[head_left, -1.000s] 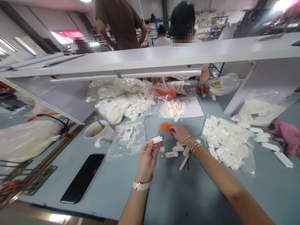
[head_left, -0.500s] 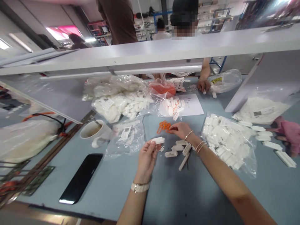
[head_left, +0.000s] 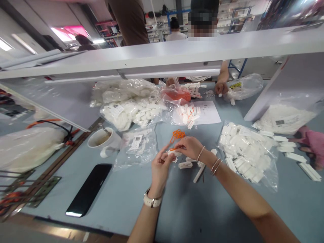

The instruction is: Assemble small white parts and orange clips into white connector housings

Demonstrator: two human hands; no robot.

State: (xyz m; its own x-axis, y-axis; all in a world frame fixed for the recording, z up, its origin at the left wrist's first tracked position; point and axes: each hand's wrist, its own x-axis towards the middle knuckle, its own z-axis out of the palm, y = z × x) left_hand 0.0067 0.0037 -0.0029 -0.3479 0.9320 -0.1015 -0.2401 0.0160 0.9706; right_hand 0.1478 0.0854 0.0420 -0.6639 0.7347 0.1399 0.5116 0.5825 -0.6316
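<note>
Between thumb and fingers, my left hand (head_left: 162,165) grips a small white plastic housing (head_left: 174,153). My right hand (head_left: 189,147) is pinched on a thin orange strip (head_left: 173,149), which lies along the top of the housing. Just behind the hands is a small pile of orange loop-shaped pieces (head_left: 178,134). Several white slotted housings lie in front of and under my right hand, among them one with dark markings (head_left: 185,165) and a long narrow white bar (head_left: 198,175). Tiny white bits beside the held housing are partly hidden by my fingers.
On the left are a white mug (head_left: 101,138) with a spoon and a black phone (head_left: 88,190). Bags of white parts (head_left: 249,152) flank the work area. A shelf (head_left: 152,54) crosses above the table. Across it, a co-worker's hand (head_left: 221,88) handles small pieces.
My right hand has moved from the orange pile to the white housing, bringing an orange strip onto it. My left hand still holds the housing, its index finger now raised.
</note>
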